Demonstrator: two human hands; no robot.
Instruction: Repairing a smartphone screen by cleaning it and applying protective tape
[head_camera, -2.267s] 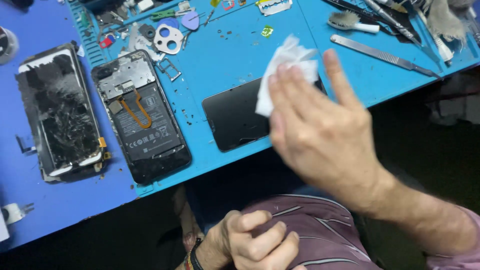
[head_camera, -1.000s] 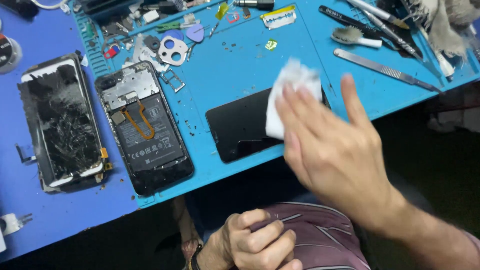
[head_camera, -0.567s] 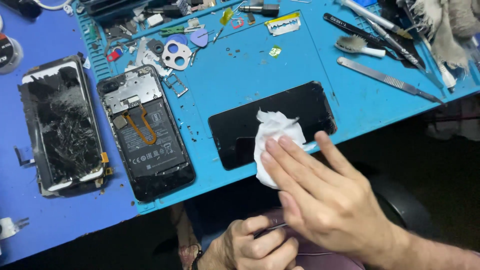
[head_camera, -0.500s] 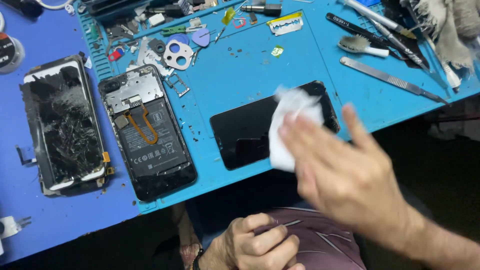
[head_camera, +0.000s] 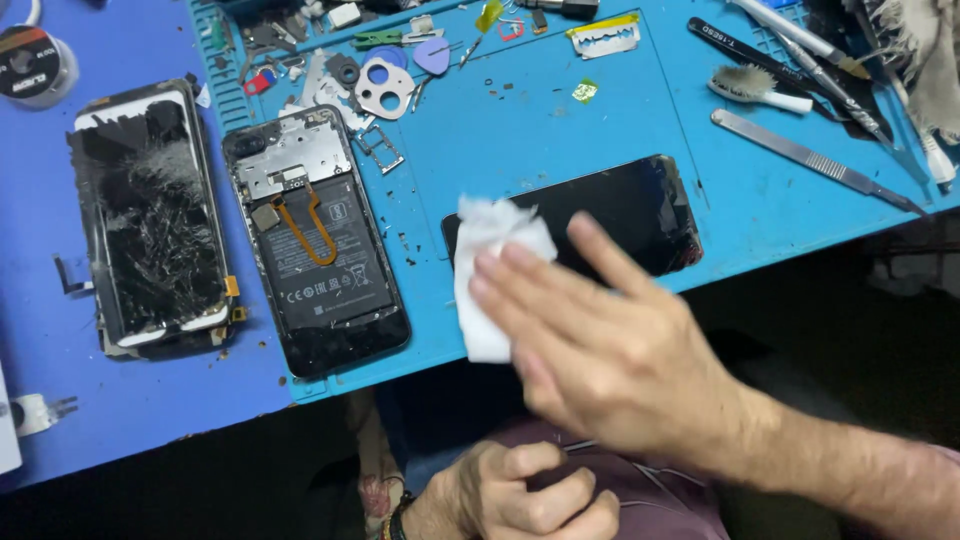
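Note:
My right hand (head_camera: 610, 350) presses a white tissue (head_camera: 487, 270) flat under its fingers onto the left end of a black phone screen panel (head_camera: 630, 210), which lies on the light-blue work mat (head_camera: 520, 120) near its front edge. My left hand (head_camera: 520, 495) rests in my lap below the table, loosely curled; nothing shows in it. To the left on the mat lies an opened phone body (head_camera: 315, 250) with its battery and an orange flex cable exposed. A cracked screen (head_camera: 155, 220) lies further left on the darker blue surface.
Small parts, a blue pick (head_camera: 432, 55) and a camera bezel (head_camera: 385, 88) are scattered at the mat's back. A small brush (head_camera: 755, 88), metal spudger (head_camera: 810, 160) and tweezers (head_camera: 790, 75) lie at the right. A tape roll (head_camera: 35, 65) sits far left.
My right hand has kept sliding the tissue back and forth over the black panel; it now sits at the panel's left end, lower than half a second ago. The left hand stayed put.

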